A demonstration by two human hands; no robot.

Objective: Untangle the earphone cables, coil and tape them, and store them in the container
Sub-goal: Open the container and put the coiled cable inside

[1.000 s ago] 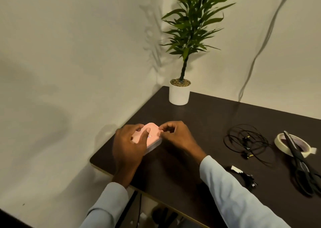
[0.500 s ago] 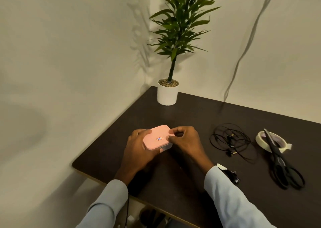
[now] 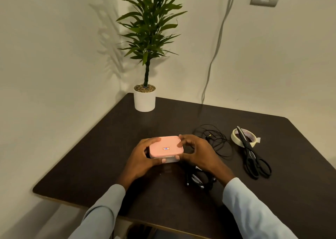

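Note:
A small clear container with a pink lid sits on the dark table, lid on. My left hand grips its left side, thumb at the front edge. My right hand grips its right side, fingertips on the lid's edge. A loose tangle of black earphone cable lies just right of my right hand. A second bundle of black cable, coiled and with a bit of white tape, lies under my right wrist, partly hidden.
A roll of masking tape lies at the right with black scissors resting across it. A potted plant in a white pot stands in the far corner. Walls close the left and back; the table's front edge is near me.
Both hands brought the container rightward toward the table's middle, nearer the cables. The lid now lies flat with its label facing up, and the view has swung right.

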